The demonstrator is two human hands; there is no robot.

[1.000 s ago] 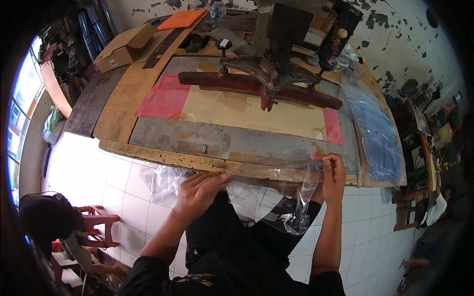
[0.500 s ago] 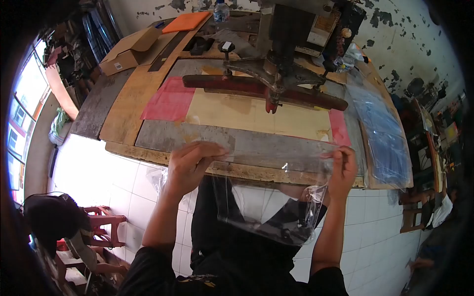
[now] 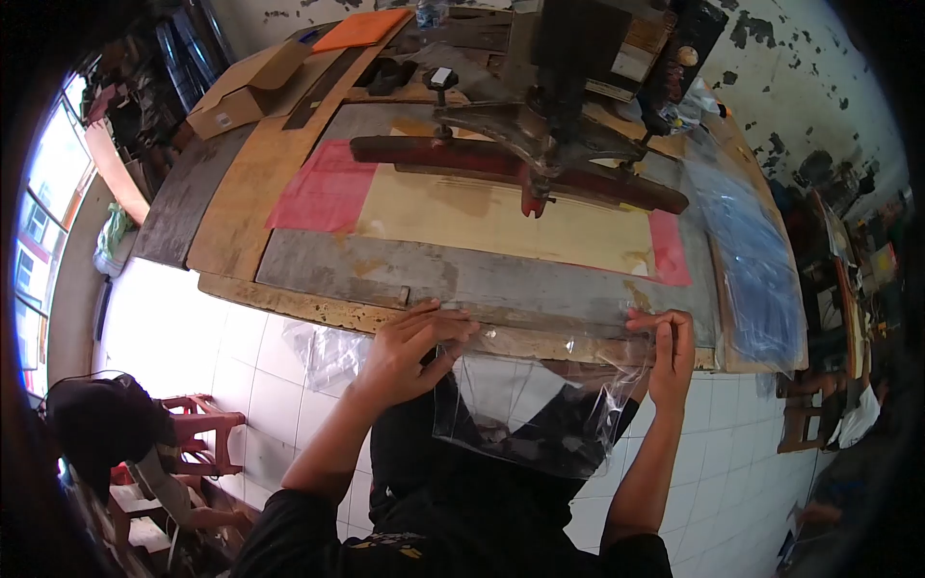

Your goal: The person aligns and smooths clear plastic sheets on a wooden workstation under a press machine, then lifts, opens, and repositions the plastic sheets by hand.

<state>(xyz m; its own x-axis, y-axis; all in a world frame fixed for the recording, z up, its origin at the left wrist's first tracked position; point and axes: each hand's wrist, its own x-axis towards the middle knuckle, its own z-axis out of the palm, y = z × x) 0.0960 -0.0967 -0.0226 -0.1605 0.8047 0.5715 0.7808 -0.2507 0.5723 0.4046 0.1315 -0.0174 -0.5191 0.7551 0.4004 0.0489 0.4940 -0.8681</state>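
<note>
A clear plastic sheet (image 3: 525, 414), perhaps a bag, hangs between my two hands over the front edge of the worktable. My left hand (image 3: 409, 354) pinches its upper left corner, fingers pressed together. At the upper right corner, my right hand (image 3: 670, 347) grips it between thumb and fingers. Just beyond the hands lies the grey metal plate (image 3: 337, 265) of a press, with a yellowish sheet (image 3: 501, 222) edged by pink strips (image 3: 323, 188). Above it stands the dark press head with a long reddish bar (image 3: 462, 166).
Bluish clear plastic sheets (image 3: 756, 279) are stacked on the table's right side. A cardboard box (image 3: 241, 91) and an orange item (image 3: 361, 31) sit at the back left. More clear plastic (image 3: 328, 354) hangs below the left front edge. A person (image 3: 106, 424) sits at the lower left by a red stool (image 3: 202, 433).
My left hand has moved right and slightly down along the plastic's top edge. My right hand has lowered a little, and the plastic's upper edge now sits nearer the table's front edge.
</note>
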